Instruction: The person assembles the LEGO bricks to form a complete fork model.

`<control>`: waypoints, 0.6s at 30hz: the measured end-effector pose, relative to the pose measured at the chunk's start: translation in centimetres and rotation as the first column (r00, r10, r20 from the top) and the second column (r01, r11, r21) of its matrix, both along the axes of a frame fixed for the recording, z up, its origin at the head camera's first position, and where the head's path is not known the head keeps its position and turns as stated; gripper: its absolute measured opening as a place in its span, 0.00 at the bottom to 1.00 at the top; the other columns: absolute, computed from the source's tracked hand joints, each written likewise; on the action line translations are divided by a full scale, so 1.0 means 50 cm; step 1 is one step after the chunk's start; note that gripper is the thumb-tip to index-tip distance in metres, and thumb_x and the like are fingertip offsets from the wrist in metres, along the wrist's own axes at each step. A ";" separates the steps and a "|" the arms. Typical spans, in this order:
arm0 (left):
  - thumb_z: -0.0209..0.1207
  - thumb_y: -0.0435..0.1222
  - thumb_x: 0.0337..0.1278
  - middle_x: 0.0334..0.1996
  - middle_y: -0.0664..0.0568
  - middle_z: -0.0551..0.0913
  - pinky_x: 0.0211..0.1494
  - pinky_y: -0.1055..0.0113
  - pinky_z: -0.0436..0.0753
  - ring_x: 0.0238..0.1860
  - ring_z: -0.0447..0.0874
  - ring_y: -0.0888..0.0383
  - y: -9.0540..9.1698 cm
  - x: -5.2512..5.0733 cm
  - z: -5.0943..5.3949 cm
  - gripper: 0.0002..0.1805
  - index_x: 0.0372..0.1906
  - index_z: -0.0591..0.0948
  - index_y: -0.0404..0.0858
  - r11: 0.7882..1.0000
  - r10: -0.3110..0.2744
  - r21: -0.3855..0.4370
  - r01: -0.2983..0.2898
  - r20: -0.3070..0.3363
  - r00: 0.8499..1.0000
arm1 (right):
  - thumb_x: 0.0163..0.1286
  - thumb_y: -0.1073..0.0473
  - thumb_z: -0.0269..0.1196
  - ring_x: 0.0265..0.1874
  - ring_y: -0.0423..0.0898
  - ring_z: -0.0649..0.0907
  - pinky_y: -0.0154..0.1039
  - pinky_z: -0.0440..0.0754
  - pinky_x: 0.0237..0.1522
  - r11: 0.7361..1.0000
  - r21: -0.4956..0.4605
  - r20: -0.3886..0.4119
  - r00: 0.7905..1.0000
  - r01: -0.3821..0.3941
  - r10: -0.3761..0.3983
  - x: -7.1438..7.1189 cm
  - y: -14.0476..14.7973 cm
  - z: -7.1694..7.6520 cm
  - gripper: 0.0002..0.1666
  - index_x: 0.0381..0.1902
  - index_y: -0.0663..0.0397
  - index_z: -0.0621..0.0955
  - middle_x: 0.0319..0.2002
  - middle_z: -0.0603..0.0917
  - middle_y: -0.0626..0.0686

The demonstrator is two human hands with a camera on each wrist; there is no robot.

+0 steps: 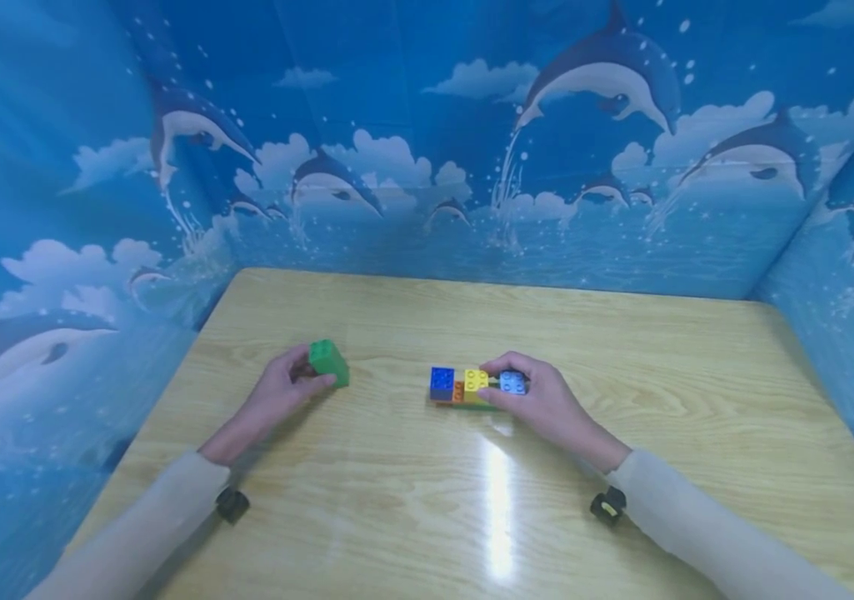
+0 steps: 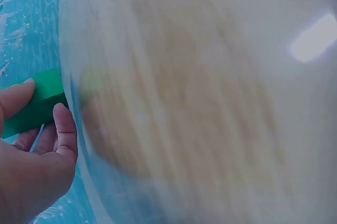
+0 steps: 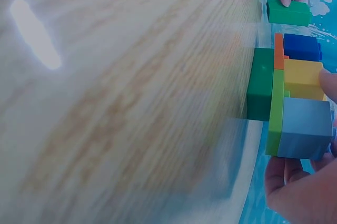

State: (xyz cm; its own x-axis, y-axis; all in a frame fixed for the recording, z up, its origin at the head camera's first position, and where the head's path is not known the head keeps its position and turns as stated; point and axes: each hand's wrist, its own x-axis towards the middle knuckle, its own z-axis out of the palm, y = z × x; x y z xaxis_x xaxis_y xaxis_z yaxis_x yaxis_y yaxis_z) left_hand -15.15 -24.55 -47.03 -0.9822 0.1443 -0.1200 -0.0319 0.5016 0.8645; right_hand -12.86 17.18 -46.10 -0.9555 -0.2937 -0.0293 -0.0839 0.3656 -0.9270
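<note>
In the head view my left hand [image 1: 282,390] holds a green toy brick [image 1: 329,362] between thumb and fingers, studs up, at the left of the table. Whether its base touches the tabletop I cannot tell. To the right, my right hand [image 1: 546,404] grips a built block assembly around its yellow brick [image 1: 476,383]. A dark blue brick [image 1: 441,383] stands at the assembly's left end and a light blue brick [image 3: 305,128] at its right. Below them, the right wrist view shows an orange plate [image 3: 278,50], a light green plate [image 3: 276,111] and a dark green brick [image 3: 260,83].
Both hands are over a wood-grain table [image 1: 382,492] with a bright light reflection [image 1: 499,508]. A blue curtain [image 1: 397,233] printed with dolphins borders the table at the back and sides. Each wrist wears a small black device, such as the right one [image 1: 608,505].
</note>
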 end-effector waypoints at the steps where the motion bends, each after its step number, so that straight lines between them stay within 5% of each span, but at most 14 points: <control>1: 0.69 0.39 0.75 0.61 0.39 0.85 0.59 0.60 0.83 0.59 0.83 0.45 0.001 0.001 0.001 0.29 0.73 0.76 0.32 1.000 -0.003 -0.003 0.003 -0.008 1.000 | 0.71 0.54 0.78 0.49 0.52 0.86 0.40 0.89 0.44 1.000 0.001 -0.001 1.000 0.000 0.000 0.000 0.000 0.000 0.22 0.60 0.49 0.88 0.60 0.87 0.53; 9: 0.68 0.35 0.75 0.49 0.41 0.88 0.47 0.66 0.85 0.47 0.85 0.51 0.025 0.018 0.010 0.24 0.67 0.80 0.27 0.996 -0.094 -0.010 0.094 -0.075 0.993 | 0.71 0.54 0.78 0.48 0.52 0.85 0.40 0.88 0.43 1.000 0.006 -0.005 1.000 0.002 -0.002 0.000 0.000 0.002 0.21 0.59 0.49 0.88 0.60 0.87 0.53; 18: 0.69 0.32 0.73 0.49 0.45 0.87 0.52 0.64 0.86 0.49 0.85 0.51 0.063 0.045 0.017 0.21 0.64 0.81 0.28 0.982 -0.187 0.015 0.189 -0.088 0.978 | 0.71 0.56 0.78 0.45 0.52 0.85 0.39 0.88 0.40 1.000 0.007 0.005 1.000 0.006 -0.006 0.001 -0.002 0.002 0.21 0.59 0.50 0.88 0.60 0.87 0.55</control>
